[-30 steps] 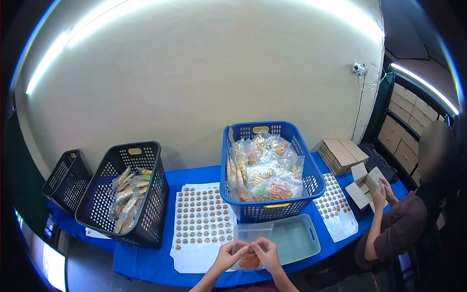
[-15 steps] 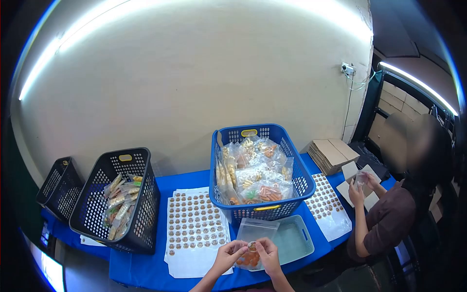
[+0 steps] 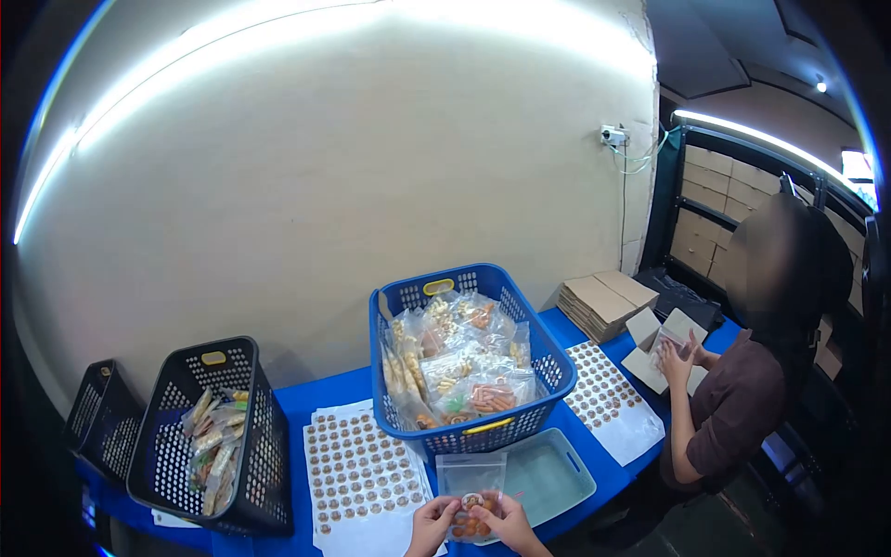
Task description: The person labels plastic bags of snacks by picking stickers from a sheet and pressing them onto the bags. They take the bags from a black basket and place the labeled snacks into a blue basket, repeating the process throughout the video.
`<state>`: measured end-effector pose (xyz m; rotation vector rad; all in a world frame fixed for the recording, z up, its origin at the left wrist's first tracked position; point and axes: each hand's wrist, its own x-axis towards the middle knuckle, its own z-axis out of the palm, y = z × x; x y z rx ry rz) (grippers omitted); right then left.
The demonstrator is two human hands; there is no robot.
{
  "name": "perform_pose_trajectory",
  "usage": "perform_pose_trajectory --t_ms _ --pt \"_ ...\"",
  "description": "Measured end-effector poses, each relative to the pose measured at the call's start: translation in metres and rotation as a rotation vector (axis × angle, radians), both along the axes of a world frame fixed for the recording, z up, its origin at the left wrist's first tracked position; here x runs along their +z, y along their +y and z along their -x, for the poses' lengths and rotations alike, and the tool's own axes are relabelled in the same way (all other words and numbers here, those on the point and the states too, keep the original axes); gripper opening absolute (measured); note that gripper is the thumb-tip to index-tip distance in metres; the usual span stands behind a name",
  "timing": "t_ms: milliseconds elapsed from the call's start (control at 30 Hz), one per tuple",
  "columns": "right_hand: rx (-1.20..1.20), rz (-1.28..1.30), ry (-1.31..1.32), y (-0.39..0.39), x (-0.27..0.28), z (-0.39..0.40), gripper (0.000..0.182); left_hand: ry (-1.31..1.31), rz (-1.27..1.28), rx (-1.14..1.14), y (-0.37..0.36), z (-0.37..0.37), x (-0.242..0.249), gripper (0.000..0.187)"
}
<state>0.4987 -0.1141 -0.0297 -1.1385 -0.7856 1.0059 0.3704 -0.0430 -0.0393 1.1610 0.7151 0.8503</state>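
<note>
A clear zip bag (image 3: pixel 471 472) with orange-brown pieces in its lower part hangs between my two hands at the bottom centre. My left hand (image 3: pixel 432 525) pinches the bag's left side, and my right hand (image 3: pixel 510 523) closes on its right side. A round sticker (image 3: pixel 472 501) shows on the bag's front between my thumbs. Just behind is a blue basket (image 3: pixel 487 434) full of bagged snacks. Left of my hands lie white sheets of round stickers (image 3: pixel 362 464). A pale green tray (image 3: pixel 557 473) sits right of the bag, partly under the basket.
Two dark baskets stand at the left, the nearer one (image 3: pixel 271 455) with snack packs inside. At the right are another sticker sheet (image 3: pixel 608 395), stacked flat cardboard (image 3: pixel 608 302) and an open box (image 3: pixel 643 362). A co-worker (image 3: pixel 742 399) holds a small clear bag over the box.
The view has turned right, so the baskets and table appear farther left and lower. The sticker between my fingers now lies against the bag's front. The co-worker's hands have moved over the bag.
</note>
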Motion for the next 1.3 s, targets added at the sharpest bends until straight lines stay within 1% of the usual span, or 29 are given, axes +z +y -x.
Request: perform_pose_trajectory --t_ms 67,100,133,167,200,233,267,300,333,433,533,600,667,767,800,867,900,1000,1033,1133,1233,1300 --pt "0.01 0.093 -0.03 -0.003 0.005 0.002 0.04 -0.001 0.002 -0.016 0.002 0.003 -0.009 0.02" --pt "0.002 0.09 -0.08 -0.002 -0.002 0.001 0.037 -0.008 0.025 -0.035 0.005 0.005 -0.013 0.021" --pt "0.021 0.086 -0.042 -0.003 -0.006 -0.001 0.036 -0.019 0.048 -0.053 0.004 0.001 -0.004 0.022" --pt "0.042 0.081 -0.005 -0.003 -0.01 -0.002 0.034 -0.009 0.112 -0.032 0.0 -0.002 0.008 0.017" --pt "0.065 0.073 0.033 -0.002 -0.013 -0.003 0.033 0.028 0.061 -0.058 0.002 -0.002 -0.001 0.019" --pt "0.027 0.061 0.014 -0.003 -0.01 -0.002 0.024 0.063 0.006 -0.083 0.005 0.0 -0.013 0.021" --pt "0.023 0.063 0.002 -0.002 -0.02 -0.004 0.025 0.097 -0.053 -0.108 0.01 -0.001 -0.023 0.025" --pt "0.019 0.065 -0.006 -0.003 -0.026 -0.002 0.027 0.063 -0.02 -0.134 0.008 -0.005 -0.018 0.025" --pt "0.016 0.069 -0.012 -0.003 -0.032 -0.003 0.03 0.085 -0.02 -0.145 0.006 -0.009 -0.013 0.024" --pt "0.003 0.053 0.057 -0.009 -0.033 -0.008 0.028 0.162 -0.034 -0.161 0.003 -0.019 -0.002 0.023" --pt "-0.053 0.088 0.062 -0.015 -0.034 -0.013 0.026 0.237 -0.093 -0.206 0.003 -0.027 -0.012 0.024" --pt "-0.089 0.099 0.048 -0.017 -0.037 -0.018 0.025 0.188 -0.03 -0.21 0.002 -0.033 -0.032 0.025" --pt "-0.1 0.096 0.044 -0.02 -0.042 -0.019 0.024 0.153 0.086 -0.202 -0.001 -0.034 -0.042 0.026" --pt "-0.026 0.101 0.131 -0.021 -0.034 -0.018 0.024 0.079 -0.12 -0.039 0.001 -0.035 -0.038 0.028" --pt "0.003 0.142 0.136 -0.02 -0.038 -0.016 0.024 0.051 0.053 -0.034 0.003 -0.031 -0.034 0.026" --pt "0.068 0.222 0.142 -0.017 -0.053 -0.013 0.023 -0.032 0.093 0.005 0.018 -0.023 -0.038 0.022" --pt "0.112 0.212 0.2 -0.013 -0.059 -0.009 0.025 0.068 0.033 0.05 0.022 -0.017 -0.024 0.02" --pt "0.138 0.223 0.055 -0.004 -0.069 0.004 0.028 0.007 0.008 0.163 0.026 -0.007 -0.023 0.02" --pt "0.029 0.211 0.003 0.001 -0.067 0.014 0.029 0.015 -0.014 0.181 0.026 -0.001 -0.029 0.017" --pt "0.013 0.186 -0.095 0.013 -0.063 0.02 0.028 0.174 -0.1 0.213 0.025 0.014 -0.039 0.015" --pt "-0.011 0.177 -0.369 0.021 -0.043 0.017 0.024 0.354 -0.128 0.148 0.025 0.028 -0.032 0.012" --pt "0.132 0.145 -0.496 0.03 -0.036 0.016 0.021 0.458 -0.394 0.129 0.028 0.03 -0.031 0.011"
